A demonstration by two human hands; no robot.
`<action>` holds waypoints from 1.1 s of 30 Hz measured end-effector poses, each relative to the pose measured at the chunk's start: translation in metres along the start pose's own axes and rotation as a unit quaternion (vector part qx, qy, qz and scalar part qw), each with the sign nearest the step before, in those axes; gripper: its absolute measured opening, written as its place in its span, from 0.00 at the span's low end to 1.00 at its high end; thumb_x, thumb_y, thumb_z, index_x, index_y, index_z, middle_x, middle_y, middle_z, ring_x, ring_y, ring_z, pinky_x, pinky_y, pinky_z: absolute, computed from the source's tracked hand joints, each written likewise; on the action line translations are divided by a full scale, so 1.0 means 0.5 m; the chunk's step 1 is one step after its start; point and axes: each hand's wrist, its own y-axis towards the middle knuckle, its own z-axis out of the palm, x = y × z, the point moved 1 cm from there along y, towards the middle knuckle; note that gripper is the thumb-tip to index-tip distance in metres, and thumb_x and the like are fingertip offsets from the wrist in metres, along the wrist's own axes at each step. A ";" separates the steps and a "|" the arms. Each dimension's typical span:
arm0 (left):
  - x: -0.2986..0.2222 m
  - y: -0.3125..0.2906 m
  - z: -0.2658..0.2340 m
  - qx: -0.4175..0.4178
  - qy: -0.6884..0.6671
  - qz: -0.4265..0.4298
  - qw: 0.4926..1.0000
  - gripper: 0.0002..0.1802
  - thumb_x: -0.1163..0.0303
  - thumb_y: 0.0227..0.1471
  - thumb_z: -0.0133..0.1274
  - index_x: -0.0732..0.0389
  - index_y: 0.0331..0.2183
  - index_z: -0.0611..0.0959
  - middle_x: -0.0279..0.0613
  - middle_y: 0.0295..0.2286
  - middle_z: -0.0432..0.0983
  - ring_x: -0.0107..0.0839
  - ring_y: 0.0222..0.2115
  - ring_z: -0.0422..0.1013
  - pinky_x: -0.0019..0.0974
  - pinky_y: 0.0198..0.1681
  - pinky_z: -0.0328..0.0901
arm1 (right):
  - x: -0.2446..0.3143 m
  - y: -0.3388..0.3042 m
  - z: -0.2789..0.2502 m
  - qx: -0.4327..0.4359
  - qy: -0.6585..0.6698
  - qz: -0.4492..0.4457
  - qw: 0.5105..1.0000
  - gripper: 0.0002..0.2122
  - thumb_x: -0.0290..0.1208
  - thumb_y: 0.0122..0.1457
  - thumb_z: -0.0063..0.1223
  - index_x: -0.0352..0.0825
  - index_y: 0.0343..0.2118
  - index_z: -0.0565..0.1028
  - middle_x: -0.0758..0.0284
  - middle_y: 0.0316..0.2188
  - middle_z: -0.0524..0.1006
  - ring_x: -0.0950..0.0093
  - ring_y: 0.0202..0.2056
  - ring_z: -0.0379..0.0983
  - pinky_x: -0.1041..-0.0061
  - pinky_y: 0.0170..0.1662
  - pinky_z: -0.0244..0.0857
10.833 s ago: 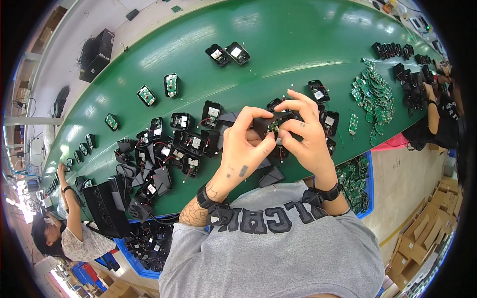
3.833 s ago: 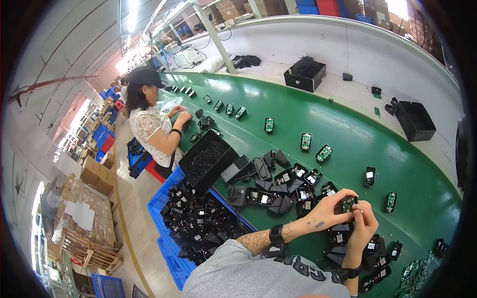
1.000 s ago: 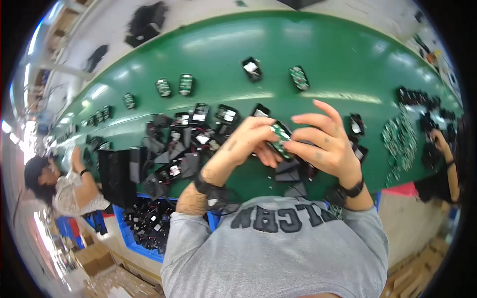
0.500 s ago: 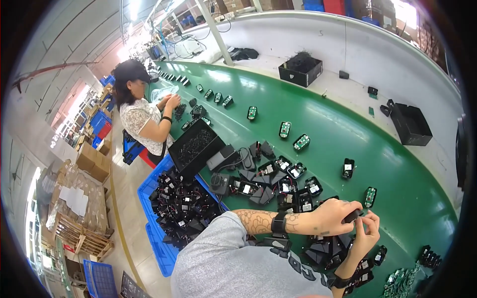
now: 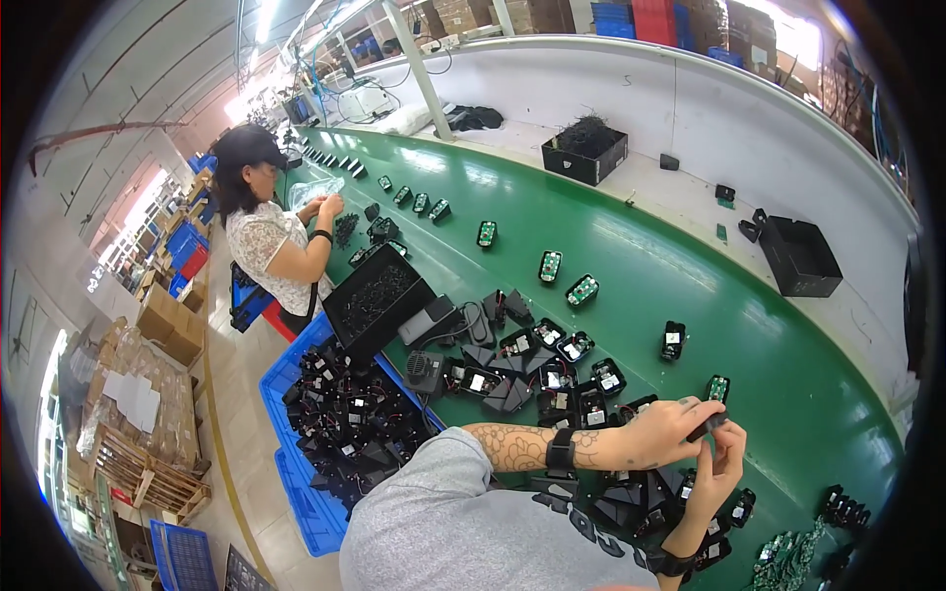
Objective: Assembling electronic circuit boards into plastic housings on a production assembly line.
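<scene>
Over the near right part of the green table, my left hand [image 5: 672, 433] is closed on a small black plastic housing [image 5: 706, 426]. The thumb and fingers of my right hand [image 5: 720, 461] pinch the same piece from the other side. Fingers cover most of it, so its details are hidden. Just beyond lies an open black case with a green circuit board [image 5: 718, 388]. Under my wrists is a pile of black housings [image 5: 641, 497], partly hidden by my arms. Left of my hands, several open black cases [image 5: 591, 406] lie close together.
A blue crate [image 5: 279, 379] full of black parts stands at the table's left edge, a black box [image 5: 367, 305] beside it. Loose circuit boards [image 5: 785, 559] are heaped at lower right. Across the table is a black bin [image 5: 800, 258]. A co-worker [image 5: 271, 227] sits at left.
The view has shifted slightly, moving the table items leftward. Both hands still hold the black housing together, and it now sits at a somewhat different tilt between my fingers.
</scene>
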 end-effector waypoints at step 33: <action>-0.044 -0.003 -0.031 0.067 -0.183 -0.150 0.969 0.22 0.71 0.49 0.55 0.61 0.47 0.73 0.44 0.25 0.77 0.27 0.19 0.72 0.30 0.26 0.67 | -0.012 0.004 -0.047 0.005 0.021 0.083 0.996 0.08 0.16 0.53 0.55 0.28 0.36 0.71 0.67 0.35 0.71 0.76 0.41 0.69 0.75 0.48 0.63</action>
